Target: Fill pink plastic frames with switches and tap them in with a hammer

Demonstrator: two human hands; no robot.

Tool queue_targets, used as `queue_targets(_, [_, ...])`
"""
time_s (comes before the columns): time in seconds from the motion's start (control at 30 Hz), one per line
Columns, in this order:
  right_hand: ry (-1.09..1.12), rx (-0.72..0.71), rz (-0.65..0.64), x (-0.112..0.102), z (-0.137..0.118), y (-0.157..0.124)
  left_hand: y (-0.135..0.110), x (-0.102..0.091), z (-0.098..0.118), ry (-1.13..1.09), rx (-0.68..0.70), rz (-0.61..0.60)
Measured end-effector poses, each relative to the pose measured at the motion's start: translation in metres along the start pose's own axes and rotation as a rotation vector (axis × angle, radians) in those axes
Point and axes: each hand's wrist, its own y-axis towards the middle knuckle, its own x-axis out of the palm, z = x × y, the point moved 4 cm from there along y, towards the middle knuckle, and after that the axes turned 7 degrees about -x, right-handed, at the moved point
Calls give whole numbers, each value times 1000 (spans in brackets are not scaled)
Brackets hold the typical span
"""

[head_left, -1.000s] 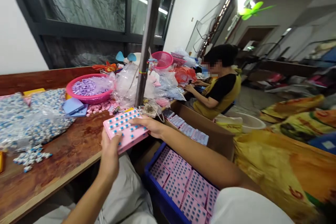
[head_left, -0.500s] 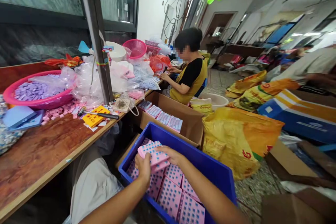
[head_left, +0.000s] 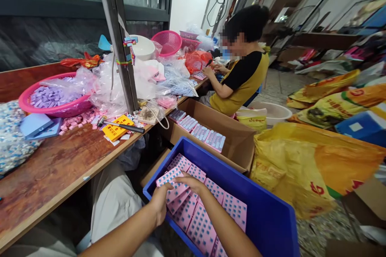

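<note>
Both my hands hold a pink tray (head_left: 174, 184) studded with small blue-and-white pieces, low inside a blue plastic crate (head_left: 265, 213). My left hand (head_left: 161, 200) grips the tray's near edge, fingers curled around it. My right hand (head_left: 189, 182) lies over its far side, fingers closed on it. The tray rests on or just above several similar pink trays (head_left: 211, 217) stacked flat in the crate. My grey-trousered knee (head_left: 114, 200) is left of the crate.
A wooden table (head_left: 51, 172) at left carries a pink basin (head_left: 52, 102), plastic bags, a yellow card (head_left: 116, 128) and a dark tool (head_left: 125, 127). A metal post (head_left: 119, 40) rises from it. A cardboard box (head_left: 238, 140) holds more trays. A seated person (head_left: 241, 68) works beyond; yellow sacks (head_left: 301, 164) lie right.
I carried the pink tray from the table edge down into the blue crate. In the last half second it sank lower onto the stacked trays.
</note>
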Motion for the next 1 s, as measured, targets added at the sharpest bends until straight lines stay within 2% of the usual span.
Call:
queue_targets(0.07, [43, -10, -63, 10, 0, 3, -28, -10, 14, 32, 92, -25])
queue_targets(0.17, [97, 25, -128, 24, -2, 15, -67, -25, 55, 219, 459, -27])
queue_targets(0.23, [136, 47, -112, 27, -4, 24, -84, -28, 79, 428, 696, -53])
queue_targets(0.3, [188, 43, -30, 22, -7, 29, -88, -29, 92, 584, 814, -95])
queue_targets(0.4, [282, 3, 205, 2, -2, 19, -82, -42, 99, 657, 865, -74])
queue_targets(0.5, [362, -8, 509, -14, 21, -11, -76, -70, 99, 703, 932, 46])
queue_targets(0.57, [407, 43, 666, -11, 44, -34, -75, -96, 98, 688, 954, 139])
queue_targets(0.63, [455, 128, 738, 7, 62, -50, -75, -121, 97, 627, 927, 217])
queue_targets(0.7, [504, 174, 727, 33, 67, -53, -76, -139, 95, 566, 873, 262])
queue_targets(0.73, [550, 163, 682, 48, 65, -49, -77, -145, 94, 543, 851, 272])
queue_targets(0.8, [681, 116, 540, 77, 53, -37, -80, -151, 94, 506, 832, 284])
queue_targets(0.87, [794, 101, 414, 97, 41, -27, -83, -152, 94, 474, 830, 285])
queue_targets(0.93, [789, 144, 381, 101, 38, -25, -84, -150, 93, 447, 824, 275])
queue_targets(1.0, [691, 189, 441, 90, 42, -29, -83, -149, 93, 434, 821, 254])
